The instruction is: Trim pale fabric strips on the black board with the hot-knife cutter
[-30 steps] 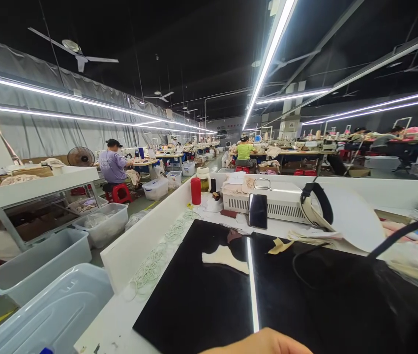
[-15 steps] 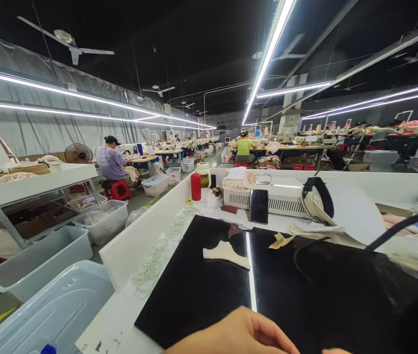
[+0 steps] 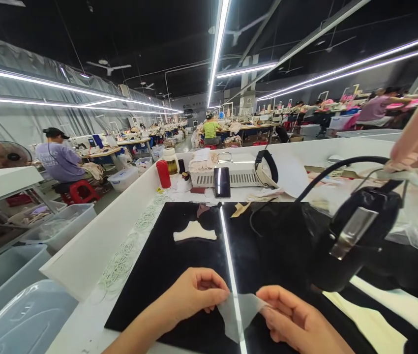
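Observation:
Between my hands, over a glossy black board (image 3: pixel 150 275), hangs a thin, see-through whitish piece (image 3: pixel 239 312), perhaps sheer fabric or film. My left hand (image 3: pixel 201 292) pinches its left edge between thumb and fingers. At its right edge, my right hand (image 3: pixel 288 312) has it pinched the same way. A cream curved fabric piece (image 3: pixel 194 231) lies flat on the board beyond my left hand. To the right of my right hand are more pale cut pieces (image 3: pixel 366 314), near a black device with a metal plate (image 3: pixel 354 233).
Green elastic loops (image 3: pixel 120 255) run along the white partition (image 3: pixel 94 236) at left. A phone (image 3: pixel 222 182) leans against a white vented box (image 3: pixel 240 172). Nearby stand a red container (image 3: pixel 163 173) and a jar (image 3: pixel 171 161). Blue-grey bins (image 3: pixel 20 314) sit lower left. Co-workers sit at machines behind.
My view has swung right and down. Both hands have come up into view, now holding the sheer piece between them. The black device and pale pieces at right have come into view.

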A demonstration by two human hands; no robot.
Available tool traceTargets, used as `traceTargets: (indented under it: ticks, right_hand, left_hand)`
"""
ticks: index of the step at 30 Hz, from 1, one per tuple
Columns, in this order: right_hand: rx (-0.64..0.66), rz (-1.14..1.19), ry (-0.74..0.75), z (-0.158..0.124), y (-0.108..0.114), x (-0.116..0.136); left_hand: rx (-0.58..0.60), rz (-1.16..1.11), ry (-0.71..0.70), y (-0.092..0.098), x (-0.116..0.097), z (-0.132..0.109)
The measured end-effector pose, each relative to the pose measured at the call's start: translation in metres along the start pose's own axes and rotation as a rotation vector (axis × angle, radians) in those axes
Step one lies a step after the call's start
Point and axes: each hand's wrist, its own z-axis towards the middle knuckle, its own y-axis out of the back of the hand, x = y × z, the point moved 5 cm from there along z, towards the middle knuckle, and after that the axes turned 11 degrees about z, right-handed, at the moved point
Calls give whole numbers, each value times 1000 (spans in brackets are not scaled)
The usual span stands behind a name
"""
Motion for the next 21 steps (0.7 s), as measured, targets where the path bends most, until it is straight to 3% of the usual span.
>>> traceTargets:
  ticks: [6,14,21]
  right_hand:
    - [-55,358,-89,2,-8,-3]
    - [-96,250,-33,9,-4,-9]
    - [-29,179,32,10,-6,-4]
  left_hand:
    - [25,38,0,3,0,-1]
    - [31,99,7,8,0,-2]
    - [-4,157,30,13,3,-1]
